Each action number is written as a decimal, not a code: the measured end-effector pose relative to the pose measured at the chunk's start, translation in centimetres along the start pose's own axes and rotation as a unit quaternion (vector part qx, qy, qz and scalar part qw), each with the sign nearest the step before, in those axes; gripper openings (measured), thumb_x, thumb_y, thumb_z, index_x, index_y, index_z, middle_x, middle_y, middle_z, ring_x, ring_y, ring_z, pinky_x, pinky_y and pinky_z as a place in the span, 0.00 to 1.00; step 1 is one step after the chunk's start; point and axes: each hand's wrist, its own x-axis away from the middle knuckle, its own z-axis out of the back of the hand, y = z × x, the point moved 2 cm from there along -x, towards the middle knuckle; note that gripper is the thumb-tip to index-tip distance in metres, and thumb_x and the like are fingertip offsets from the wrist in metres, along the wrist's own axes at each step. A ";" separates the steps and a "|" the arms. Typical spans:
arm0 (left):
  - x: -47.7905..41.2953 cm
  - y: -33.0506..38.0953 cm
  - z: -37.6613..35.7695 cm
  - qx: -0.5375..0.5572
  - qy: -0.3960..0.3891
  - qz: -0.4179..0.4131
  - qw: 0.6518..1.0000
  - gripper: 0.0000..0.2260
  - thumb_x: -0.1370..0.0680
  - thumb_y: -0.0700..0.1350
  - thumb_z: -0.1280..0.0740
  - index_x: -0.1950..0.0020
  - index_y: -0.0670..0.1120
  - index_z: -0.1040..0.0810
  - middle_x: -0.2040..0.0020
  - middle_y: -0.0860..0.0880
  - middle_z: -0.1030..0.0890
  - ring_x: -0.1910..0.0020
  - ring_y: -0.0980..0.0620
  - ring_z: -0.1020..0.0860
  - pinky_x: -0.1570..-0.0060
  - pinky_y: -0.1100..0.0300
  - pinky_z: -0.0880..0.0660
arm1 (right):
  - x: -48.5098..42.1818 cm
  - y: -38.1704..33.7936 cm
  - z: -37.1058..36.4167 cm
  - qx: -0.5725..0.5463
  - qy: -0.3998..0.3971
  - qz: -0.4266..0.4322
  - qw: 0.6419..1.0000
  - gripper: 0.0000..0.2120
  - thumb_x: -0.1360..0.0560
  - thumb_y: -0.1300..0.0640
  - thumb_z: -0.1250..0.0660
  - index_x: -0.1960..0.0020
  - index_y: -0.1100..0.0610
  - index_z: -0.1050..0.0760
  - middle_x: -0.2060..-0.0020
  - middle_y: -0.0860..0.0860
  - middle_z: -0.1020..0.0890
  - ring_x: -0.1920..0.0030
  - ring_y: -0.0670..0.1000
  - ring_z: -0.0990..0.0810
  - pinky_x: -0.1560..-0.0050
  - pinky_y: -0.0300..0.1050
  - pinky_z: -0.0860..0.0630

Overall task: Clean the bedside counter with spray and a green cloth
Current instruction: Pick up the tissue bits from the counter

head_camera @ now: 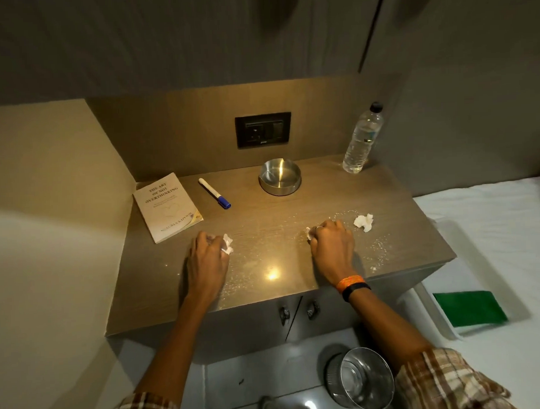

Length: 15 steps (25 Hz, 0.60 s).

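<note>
The brown bedside counter (263,213) is dusted with white crumbs across its front and right side. My left hand (207,255) rests on it, closed on a crumpled white tissue (228,244). My right hand (333,246) lies to the right, closed on another tissue scrap (308,233) that peeks out at its left. A third crumpled tissue (364,222) lies loose just right of my right hand. The folded green cloth (469,308) sits on the white bed at the right, apart from both hands. No spray bottle is in view.
A book (167,206) and a blue-capped marker (214,193) lie at the back left. A steel ashtray (279,176) stands mid-back below a wall socket (263,130), a water bottle (363,140) at the back right. A steel bin (360,378) stands on the floor.
</note>
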 end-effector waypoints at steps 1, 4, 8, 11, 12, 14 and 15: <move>0.0 0.2 -0.4 -0.004 -0.009 0.005 1.000 0.17 0.25 0.42 0.28 0.36 0.44 0.21 0.37 0.42 0.25 0.40 0.43 0.25 0.42 0.49 0.22 | 0.1 0.7 0.1 0.017 -0.015 -0.015 1.000 0.11 0.19 0.54 0.37 0.41 0.52 0.18 0.42 0.52 0.19 0.40 0.55 0.25 0.42 0.50 0.27; 0.1 1.4 -1.2 -0.017 -0.014 -0.004 1.000 0.18 0.26 0.40 0.25 0.38 0.42 0.21 0.41 0.41 0.23 0.43 0.43 0.23 0.46 0.52 0.20 | 0.5 1.5 -0.1 0.027 -0.054 -0.016 0.998 0.13 0.20 0.62 0.39 0.43 0.55 0.18 0.41 0.53 0.19 0.40 0.56 0.24 0.44 0.49 0.25; -0.5 4.1 -1.6 0.011 -0.016 -0.025 1.000 0.13 0.26 0.40 0.26 0.42 0.40 0.19 0.44 0.41 0.20 0.45 0.44 0.23 0.48 0.53 0.23 | -0.1 2.9 0.3 0.005 -0.044 -0.028 0.999 0.11 0.25 0.70 0.39 0.56 0.60 0.19 0.53 0.57 0.18 0.49 0.57 0.20 0.60 0.46 0.32; -0.7 8.1 -1.9 0.068 -0.015 -0.062 0.996 0.08 0.25 0.41 0.26 0.48 0.43 0.19 0.49 0.45 0.21 0.49 0.48 0.24 0.52 0.57 0.27 | -2.2 6.2 1.9 -0.036 -0.016 -0.080 0.996 0.10 0.24 0.67 0.38 0.57 0.63 0.17 0.55 0.59 0.17 0.52 0.59 0.18 0.61 0.45 0.32; -0.5 9.7 -2.2 0.078 -0.020 -0.077 0.994 0.08 0.26 0.42 0.26 0.49 0.43 0.19 0.50 0.47 0.22 0.51 0.51 0.25 0.53 0.59 0.28 | -2.9 7.5 2.4 -0.051 -0.005 -0.095 0.994 0.11 0.22 0.66 0.38 0.55 0.64 0.17 0.54 0.60 0.17 0.52 0.60 0.19 0.59 0.47 0.30; 0.0 13.0 -3.0 0.096 -0.028 -0.103 0.990 0.07 0.26 0.41 0.25 0.50 0.43 0.19 0.52 0.48 0.21 0.54 0.53 0.27 0.54 0.60 0.27 | -4.0 9.7 3.0 -0.054 0.009 -0.109 0.993 0.11 0.20 0.66 0.40 0.51 0.66 0.18 0.52 0.62 0.17 0.49 0.61 0.19 0.55 0.51 0.26; 0.2 14.5 -3.4 0.105 -0.030 -0.116 0.987 0.06 0.26 0.39 0.25 0.51 0.43 0.19 0.52 0.47 0.20 0.54 0.53 0.26 0.53 0.60 0.25 | -4.3 10.5 3.0 -0.041 0.004 -0.106 0.993 0.11 0.19 0.67 0.40 0.50 0.66 0.18 0.51 0.62 0.17 0.48 0.61 0.19 0.54 0.51 0.24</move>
